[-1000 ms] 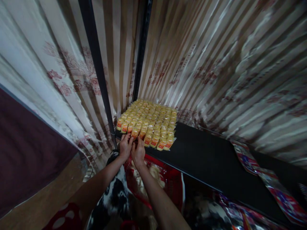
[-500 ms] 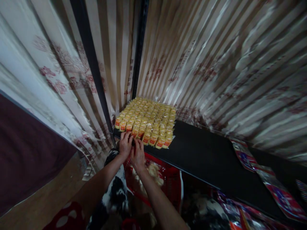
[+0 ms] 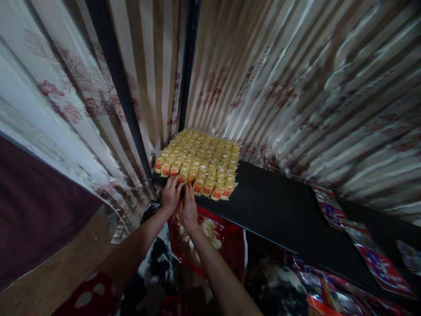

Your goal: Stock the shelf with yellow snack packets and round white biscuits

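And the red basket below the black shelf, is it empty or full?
Neither, it seems: pale items lie in the red basket, yet bare red wall shows on its right side. The right arm hides part.

Head view: from above hands (image 3: 171,196), facing forward and down, black shelf (image 3: 263,206) near.

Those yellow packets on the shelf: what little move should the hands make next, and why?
Perhaps a light push to snug the front packets inward: the left hand and right hand are close together at their front edge, near the middle. The packets sit side by side in close rows on the black shelf, so a gentle touch seems wise.
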A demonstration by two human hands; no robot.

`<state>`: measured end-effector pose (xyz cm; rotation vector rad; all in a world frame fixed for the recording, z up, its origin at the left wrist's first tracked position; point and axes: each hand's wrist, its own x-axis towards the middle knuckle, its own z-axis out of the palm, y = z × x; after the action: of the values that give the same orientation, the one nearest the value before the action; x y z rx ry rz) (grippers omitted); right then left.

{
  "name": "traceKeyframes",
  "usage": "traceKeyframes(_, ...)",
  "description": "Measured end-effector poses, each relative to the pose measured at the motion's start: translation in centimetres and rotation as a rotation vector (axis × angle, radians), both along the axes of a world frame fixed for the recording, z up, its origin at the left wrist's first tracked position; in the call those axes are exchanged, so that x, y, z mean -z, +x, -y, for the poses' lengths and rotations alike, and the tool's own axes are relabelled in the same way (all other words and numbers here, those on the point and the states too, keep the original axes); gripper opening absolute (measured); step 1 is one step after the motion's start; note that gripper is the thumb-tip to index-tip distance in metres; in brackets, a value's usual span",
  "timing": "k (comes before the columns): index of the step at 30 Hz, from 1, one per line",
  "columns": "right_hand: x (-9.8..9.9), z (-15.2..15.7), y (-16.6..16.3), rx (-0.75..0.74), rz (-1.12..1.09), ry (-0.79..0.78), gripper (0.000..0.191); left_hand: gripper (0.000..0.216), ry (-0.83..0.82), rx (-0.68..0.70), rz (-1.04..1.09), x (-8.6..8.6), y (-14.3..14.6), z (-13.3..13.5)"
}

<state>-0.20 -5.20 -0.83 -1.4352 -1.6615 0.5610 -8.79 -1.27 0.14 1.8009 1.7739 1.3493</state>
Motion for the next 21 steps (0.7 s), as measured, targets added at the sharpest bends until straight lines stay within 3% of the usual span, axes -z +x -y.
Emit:
traceKeyframes(4, 0.1, -0.2, -0.2, -0.012, 0.016, -0.019, 0.061, 0.031, -0.009, -0.002, 0.0, -0.1, 0.1, 0.0)
traceKeyframes(9, -0.3, 1.1, 0.1, -0.048, 0.076, 0.089, 0.06, 0.032, 0.004, -0.01, -0.001, 0.3, 0.3, -0.1)
traceKeyframes(16, -2.2, 3.6, 2.7, 0.163, 0.214, 0.198, 0.056, 0.034, 0.091, -0.011, -0.023, 0.9, 0.3, 0.1)
traceKeyframes(21, -2.1, 3.4, 3.8, 0.14, 0.266, 0.128, 0.063, 0.034, 0.127, 0.006, -0.013, 1.3, 0.2, 0.1)
